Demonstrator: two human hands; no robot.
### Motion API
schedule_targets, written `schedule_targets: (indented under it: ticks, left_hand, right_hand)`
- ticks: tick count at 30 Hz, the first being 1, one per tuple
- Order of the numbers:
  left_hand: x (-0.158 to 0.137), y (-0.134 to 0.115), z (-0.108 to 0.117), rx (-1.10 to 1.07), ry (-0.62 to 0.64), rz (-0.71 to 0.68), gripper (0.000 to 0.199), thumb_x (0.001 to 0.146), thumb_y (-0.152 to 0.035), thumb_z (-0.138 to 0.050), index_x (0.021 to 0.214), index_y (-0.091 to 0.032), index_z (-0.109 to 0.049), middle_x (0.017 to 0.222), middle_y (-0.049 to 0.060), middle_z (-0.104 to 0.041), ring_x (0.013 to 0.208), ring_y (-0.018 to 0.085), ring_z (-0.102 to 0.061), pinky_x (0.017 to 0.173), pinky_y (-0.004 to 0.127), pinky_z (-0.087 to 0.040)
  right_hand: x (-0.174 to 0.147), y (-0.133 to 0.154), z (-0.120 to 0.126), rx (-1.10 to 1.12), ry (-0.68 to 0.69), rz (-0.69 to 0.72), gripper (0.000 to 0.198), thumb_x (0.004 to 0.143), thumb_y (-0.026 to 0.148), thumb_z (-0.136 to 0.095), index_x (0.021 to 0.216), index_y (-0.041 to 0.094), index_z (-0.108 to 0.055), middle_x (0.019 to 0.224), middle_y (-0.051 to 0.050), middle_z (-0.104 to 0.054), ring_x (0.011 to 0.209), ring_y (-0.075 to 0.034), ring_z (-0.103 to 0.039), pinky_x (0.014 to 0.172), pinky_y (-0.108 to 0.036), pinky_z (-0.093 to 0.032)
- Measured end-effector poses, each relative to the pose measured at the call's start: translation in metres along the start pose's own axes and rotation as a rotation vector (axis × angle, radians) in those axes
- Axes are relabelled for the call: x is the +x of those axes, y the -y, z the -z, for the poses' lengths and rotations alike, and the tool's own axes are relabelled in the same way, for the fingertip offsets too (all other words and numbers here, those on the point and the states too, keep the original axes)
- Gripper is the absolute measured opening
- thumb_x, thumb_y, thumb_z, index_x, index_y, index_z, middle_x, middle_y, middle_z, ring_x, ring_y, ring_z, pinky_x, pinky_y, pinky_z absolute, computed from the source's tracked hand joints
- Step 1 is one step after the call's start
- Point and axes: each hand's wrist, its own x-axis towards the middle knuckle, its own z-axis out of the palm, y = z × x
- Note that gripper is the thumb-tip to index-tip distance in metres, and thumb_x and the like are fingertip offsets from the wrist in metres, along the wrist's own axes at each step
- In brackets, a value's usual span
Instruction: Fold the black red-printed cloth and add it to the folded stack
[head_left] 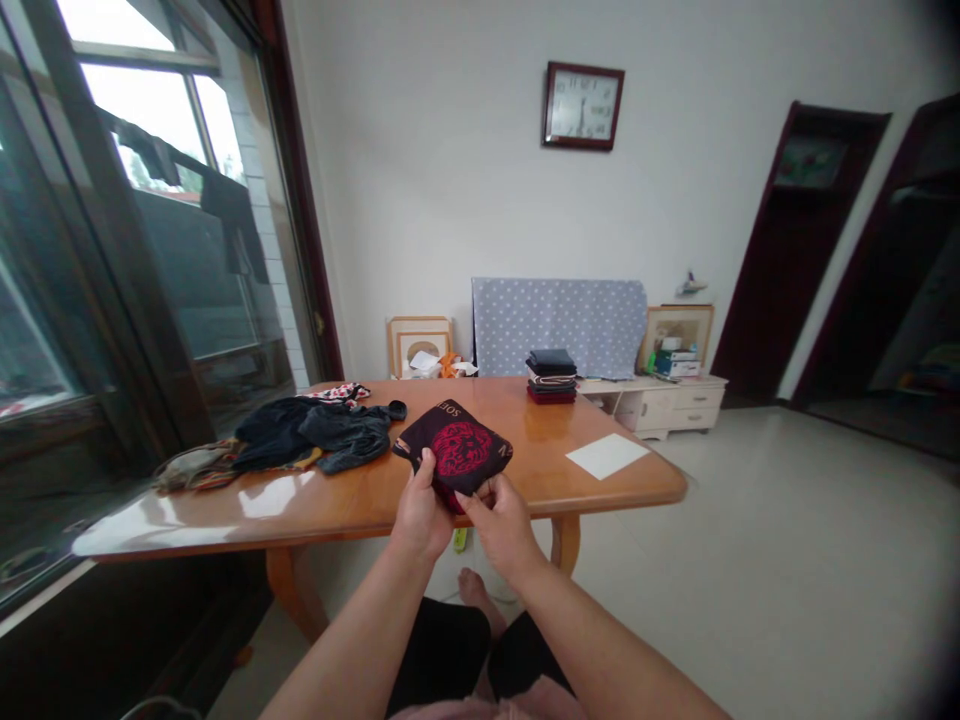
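Note:
A folded dark garment with a red round print (454, 444) lies at the near edge of a glossy wooden table (352, 500). My left hand (420, 510) grips its near left corner. My right hand (501, 520) pinches its near edge beside the left hand. To the left on the table sprawls a heap of unfolded dark clothes (307, 435) over some patterned pieces. At the far side stands a neat stack of folded clothes (551, 376).
A white sheet of paper (607, 455) lies on the table's right end. Large windows run along the left. Behind the table stand picture frames, a dotted blue cloth (559, 322), a low white cabinet (667, 400), and dark doorways at the right. My knees are under the table's edge.

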Motion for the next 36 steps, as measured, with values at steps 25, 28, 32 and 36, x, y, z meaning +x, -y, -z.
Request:
schedule_targets:
  ticks: [25,28,32,36]
  left_hand:
    - [-0.010,0.012,0.003,0.121,-0.010,-0.097,0.047,0.085,-0.037,-0.072,0.128,-0.026,-0.057,0.120,0.010,-0.069,0.103,0.025,-0.068,0.087,0.042,-0.057]
    - [-0.010,0.013,0.004,0.133,-0.001,-0.110,0.050,0.084,-0.038,-0.072,0.130,-0.027,-0.056,0.119,0.009,-0.069,0.102,0.023,-0.068,0.089,0.041,-0.056]
    - [-0.009,0.015,0.007,0.133,-0.021,-0.143,0.050,0.084,-0.037,-0.073,0.130,-0.029,-0.055,0.119,0.006,-0.069,0.101,0.020,-0.068,0.092,0.037,-0.055]
    - [-0.007,0.017,0.012,0.130,-0.049,-0.155,0.048,0.084,-0.036,-0.073,0.128,-0.030,-0.056,0.117,0.004,-0.069,0.099,0.019,-0.068,0.091,0.035,-0.055]
  right_hand:
    - [-0.013,0.017,0.006,0.417,-0.101,-0.407,0.043,0.081,0.060,-0.064,0.072,0.018,-0.056,0.059,0.000,-0.059,0.044,-0.008,-0.042,0.042,-0.021,-0.029]
    - [-0.005,0.018,0.006,0.556,-0.051,-0.584,0.042,0.076,0.057,-0.071,0.076,0.017,-0.058,0.058,0.000,-0.060,0.042,-0.007,-0.042,0.040,-0.020,-0.026]
    - [-0.003,0.011,0.006,0.775,0.085,-0.713,0.035,0.071,0.039,-0.079,0.070,0.020,-0.049,0.047,0.008,-0.046,0.038,-0.004,-0.029,0.039,-0.019,-0.022]
    - [-0.011,0.004,0.002,0.692,0.145,-0.610,0.034,0.071,0.035,-0.078,0.068,0.020,-0.047,0.045,0.009,-0.044,0.038,-0.004,-0.027,0.038,-0.019,-0.019]
